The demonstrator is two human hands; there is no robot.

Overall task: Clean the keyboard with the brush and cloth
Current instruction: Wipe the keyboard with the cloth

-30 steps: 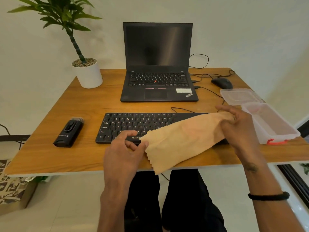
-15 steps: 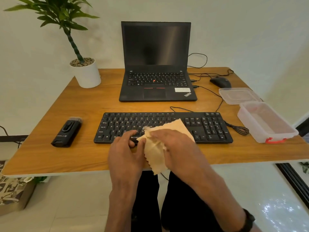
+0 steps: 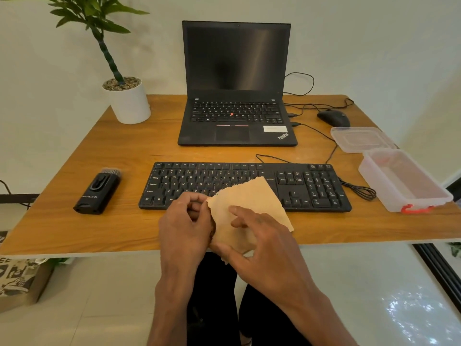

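Observation:
A black wired keyboard [image 3: 309,186] lies across the middle of the wooden desk [image 3: 124,151]. A tan cloth [image 3: 252,196], folded over, is held above the keyboard's front edge and covers some of its lower keys. My left hand [image 3: 184,228] pinches the cloth's left edge. My right hand [image 3: 259,243] grips it from the right, thumb underneath and fingers on top. The black cleaning brush [image 3: 98,191] lies on the desk to the left of the keyboard, bristles pointing away, touched by neither hand.
An open black laptop [image 3: 237,96] stands behind the keyboard. A white pot with a plant [image 3: 128,101] is at the back left. At the right are a black mouse [image 3: 334,117], a clear plastic box [image 3: 404,181] and its lid [image 3: 361,138]. Cables trail by the keyboard's right end.
The cloth was stretched wide across the keyboard; my right hand swept left and folded it over. Both hands now hold the folded cloth near the desk's front edge.

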